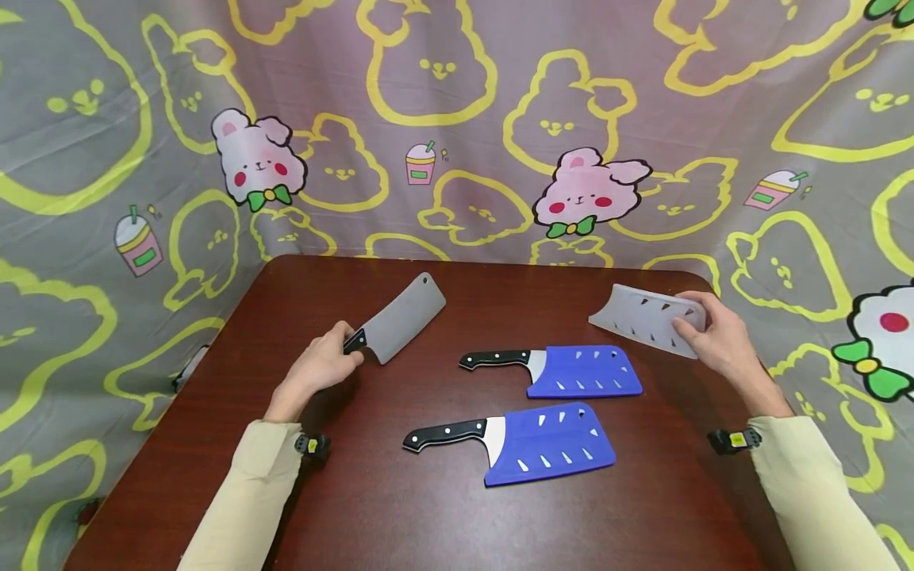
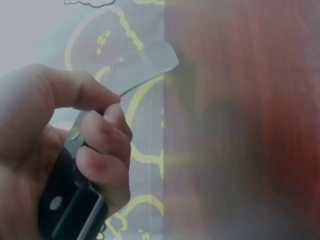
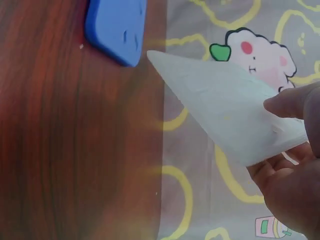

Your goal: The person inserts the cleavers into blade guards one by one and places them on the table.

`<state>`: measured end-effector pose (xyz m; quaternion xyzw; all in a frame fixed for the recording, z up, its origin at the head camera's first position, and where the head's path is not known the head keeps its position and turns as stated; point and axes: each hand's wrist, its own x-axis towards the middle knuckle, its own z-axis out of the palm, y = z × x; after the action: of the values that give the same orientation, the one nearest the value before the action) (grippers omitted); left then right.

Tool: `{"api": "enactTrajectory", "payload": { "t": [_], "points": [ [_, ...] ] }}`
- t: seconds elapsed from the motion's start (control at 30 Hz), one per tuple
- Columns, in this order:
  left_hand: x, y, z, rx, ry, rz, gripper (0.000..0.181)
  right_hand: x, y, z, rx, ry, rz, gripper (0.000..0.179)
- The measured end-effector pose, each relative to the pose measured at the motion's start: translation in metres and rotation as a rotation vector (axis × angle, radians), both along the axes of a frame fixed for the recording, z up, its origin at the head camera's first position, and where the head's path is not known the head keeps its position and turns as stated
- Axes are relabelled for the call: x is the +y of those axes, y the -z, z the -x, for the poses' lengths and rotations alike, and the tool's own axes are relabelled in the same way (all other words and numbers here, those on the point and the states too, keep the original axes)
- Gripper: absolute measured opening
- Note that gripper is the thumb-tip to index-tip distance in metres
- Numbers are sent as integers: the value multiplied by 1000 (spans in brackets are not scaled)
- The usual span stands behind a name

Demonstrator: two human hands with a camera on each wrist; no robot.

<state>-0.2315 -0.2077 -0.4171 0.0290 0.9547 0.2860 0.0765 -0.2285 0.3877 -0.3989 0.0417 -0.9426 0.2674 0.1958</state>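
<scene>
My left hand (image 1: 321,366) grips the black riveted handle of a bare cleaver (image 1: 408,319), whose blade points away and to the right, toward the back of the table. In the left wrist view, fingers curl round the handle (image 2: 56,202) and the blade shows beyond them. On the right, my right hand (image 1: 723,335) pinches a white slotted blade cover (image 1: 631,316) by its right end, thumb on the face toward me. The right wrist view has the same cover (image 3: 215,107), tilted, with no knife visible in it.
Two cleavers with black handles lie between the hands, their blades inside blue slotted covers: one farther back (image 1: 593,373), one nearer (image 1: 553,444). The dark wooden table (image 1: 443,531) ends at a patterned cloth (image 1: 471,159) hanging behind and at both sides.
</scene>
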Motion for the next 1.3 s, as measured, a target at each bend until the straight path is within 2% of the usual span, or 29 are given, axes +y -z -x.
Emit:
{"api": "enactTrajectory", "payload": {
  "t": [0.13,0.27,0.37,0.6,0.7,0.77,0.97,1.03,1.3],
  "points": [
    [5,-3,2,49,25,-9,32,-7,-3,0,74,-5,69,43],
    [11,-10,0,73,72,-79,34,-16,-10,1,179,-41,185,45],
    [18,-18,-2,75,127,-152,34,-23,-17,2,224,-78,270,47],
    [34,-28,-3,69,226,-245,31,-37,-28,0,199,-97,361,47],
    [40,-31,-4,75,261,-260,30,-42,-30,-1,196,-132,424,46],
    [44,-34,-4,83,281,-267,30,-46,-33,-3,203,-177,500,44],
    [53,-40,-5,103,321,-309,27,-55,-43,-7,209,-338,747,40],
    [55,-42,-6,109,332,-328,27,-58,-46,-9,210,-373,786,40],
    [62,-43,-6,169,338,-352,38,-72,-55,-16,227,-431,874,39]
  ]
}}
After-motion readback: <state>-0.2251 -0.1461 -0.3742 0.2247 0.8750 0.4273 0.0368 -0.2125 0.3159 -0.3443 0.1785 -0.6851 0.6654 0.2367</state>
